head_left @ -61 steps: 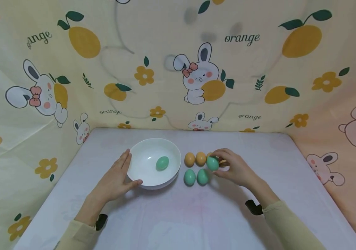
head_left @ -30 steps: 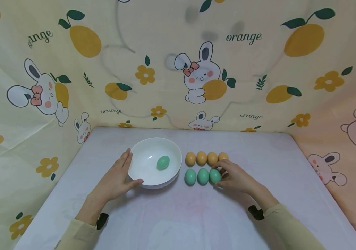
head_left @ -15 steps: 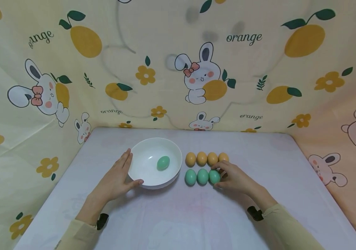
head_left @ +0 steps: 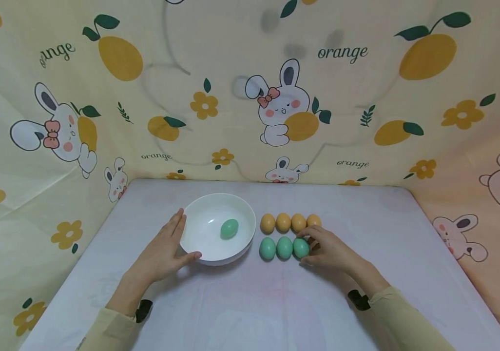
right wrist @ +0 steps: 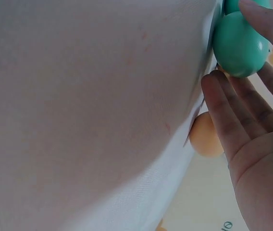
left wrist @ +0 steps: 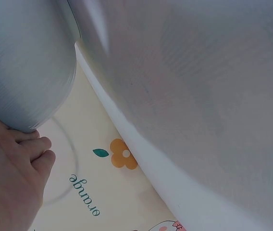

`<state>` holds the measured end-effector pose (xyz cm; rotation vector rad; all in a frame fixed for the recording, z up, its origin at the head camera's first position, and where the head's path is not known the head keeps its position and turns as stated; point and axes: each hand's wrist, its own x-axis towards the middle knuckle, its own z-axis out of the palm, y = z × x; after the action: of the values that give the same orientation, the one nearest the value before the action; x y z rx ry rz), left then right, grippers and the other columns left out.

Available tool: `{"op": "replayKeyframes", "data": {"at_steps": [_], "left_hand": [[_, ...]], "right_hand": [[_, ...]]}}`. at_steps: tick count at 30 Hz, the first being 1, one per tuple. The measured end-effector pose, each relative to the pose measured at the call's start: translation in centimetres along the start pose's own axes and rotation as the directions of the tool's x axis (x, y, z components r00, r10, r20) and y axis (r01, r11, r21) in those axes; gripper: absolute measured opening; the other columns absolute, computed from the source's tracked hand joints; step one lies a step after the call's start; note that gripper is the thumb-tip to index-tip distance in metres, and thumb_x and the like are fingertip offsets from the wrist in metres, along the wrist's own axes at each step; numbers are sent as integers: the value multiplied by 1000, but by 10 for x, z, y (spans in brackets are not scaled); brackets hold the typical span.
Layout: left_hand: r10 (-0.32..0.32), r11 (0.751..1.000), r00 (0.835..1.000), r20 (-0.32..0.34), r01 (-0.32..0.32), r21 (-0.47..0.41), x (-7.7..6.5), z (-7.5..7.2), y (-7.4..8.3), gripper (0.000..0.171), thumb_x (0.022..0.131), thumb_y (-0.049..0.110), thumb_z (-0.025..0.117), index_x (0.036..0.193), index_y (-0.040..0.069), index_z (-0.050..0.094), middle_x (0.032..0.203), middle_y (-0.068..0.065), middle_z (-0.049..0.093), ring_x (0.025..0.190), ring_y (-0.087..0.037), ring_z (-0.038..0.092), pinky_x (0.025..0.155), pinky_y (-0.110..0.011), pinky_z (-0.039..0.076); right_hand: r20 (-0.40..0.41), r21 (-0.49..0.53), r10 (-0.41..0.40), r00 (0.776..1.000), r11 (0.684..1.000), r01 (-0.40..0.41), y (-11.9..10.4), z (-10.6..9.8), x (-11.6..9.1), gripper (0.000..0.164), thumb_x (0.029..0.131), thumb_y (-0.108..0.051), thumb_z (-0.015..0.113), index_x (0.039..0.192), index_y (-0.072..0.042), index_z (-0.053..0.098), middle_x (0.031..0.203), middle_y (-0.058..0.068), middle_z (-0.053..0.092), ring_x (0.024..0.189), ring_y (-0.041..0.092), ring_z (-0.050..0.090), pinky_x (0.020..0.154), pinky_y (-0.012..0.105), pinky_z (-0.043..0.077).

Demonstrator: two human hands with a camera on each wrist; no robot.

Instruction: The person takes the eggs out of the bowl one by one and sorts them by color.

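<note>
A white bowl (head_left: 208, 241) stands on the table with one green egg (head_left: 229, 228) inside. My left hand (head_left: 162, 253) rests against the bowl's left side, fingers straight and thumb spread along the near side. In the left wrist view the bowl's outer wall (left wrist: 26, 62) meets those fingers. To the right of the bowl, three green eggs form a front row. My right hand (head_left: 331, 247) has its thumb and fingers about the rightmost green egg (head_left: 300, 247), which sits on the table; the right wrist view shows the thumb on this green egg (right wrist: 240, 45).
Behind the green row is a row of several yellow-orange eggs (head_left: 282, 222), the rightmost close to my right fingers. The other two green eggs (head_left: 267, 248) stand side by side. A patterned cloth (head_left: 232, 97) rises behind the white-covered table (head_left: 250, 312).
My right hand has brought the third green egg from above the yellow-orange row down to the end of the green row, then nudged it slightly left. My left hand stays on the bowl.
</note>
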<state>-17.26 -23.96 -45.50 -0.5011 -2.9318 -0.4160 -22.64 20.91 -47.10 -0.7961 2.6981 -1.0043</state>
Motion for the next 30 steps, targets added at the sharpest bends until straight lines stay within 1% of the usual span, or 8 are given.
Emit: {"op": "replayKeyframes", "data": {"at_steps": [11,17,20,24,28,30], "left_hand": [[-24,1000,1000,12,24,7,0,-2,2,108,81,73,50,151,-1,13,159,-12,2,145,-31,12,113,-50,25],[-30,1000,999,22,30,3,0,-2,2,109,80,75,48,151,0,11,160,-11,1,145,-30,10,114,-49,24],[-28,1000,999,20,28,1,-1,-3,2,110,80,76,47,151,1,11,160,-11,1,145,-29,10,114,-49,24],[-31,1000,999,19,31,1,0,-2,2,109,80,75,49,151,1,12,159,-11,1,145,-30,11,113,-49,25],[-33,999,999,19,33,-4,0,-2,3,108,80,73,51,151,0,12,159,-11,2,145,-31,12,113,-49,25],[-35,999,999,20,35,-3,0,-2,3,109,80,74,50,151,0,12,159,-11,2,145,-31,12,113,-49,25]], "right_hand": [[-3,19,-16,1000,1000,16,-2,-2,-1,59,68,-17,86,120,-18,59,117,-1,53,98,17,58,83,31,55],[-20,-23,-22,1000,1000,21,-5,-6,-1,61,67,-20,87,121,-17,59,118,0,53,103,20,57,85,33,54],[-48,-45,-72,996,997,70,-8,-10,0,63,67,-20,87,123,-13,58,120,4,53,106,25,58,86,37,54],[-84,-73,-150,985,987,144,-14,-14,3,63,68,-19,86,124,-11,58,121,5,54,103,28,58,84,42,53],[-94,-102,-175,980,981,165,-22,-16,9,59,70,-21,85,122,-14,59,125,0,53,101,25,57,84,41,53],[-93,-109,-174,980,981,163,-27,-16,12,58,71,-23,84,123,-18,58,127,-2,52,104,24,57,85,39,53]]}}
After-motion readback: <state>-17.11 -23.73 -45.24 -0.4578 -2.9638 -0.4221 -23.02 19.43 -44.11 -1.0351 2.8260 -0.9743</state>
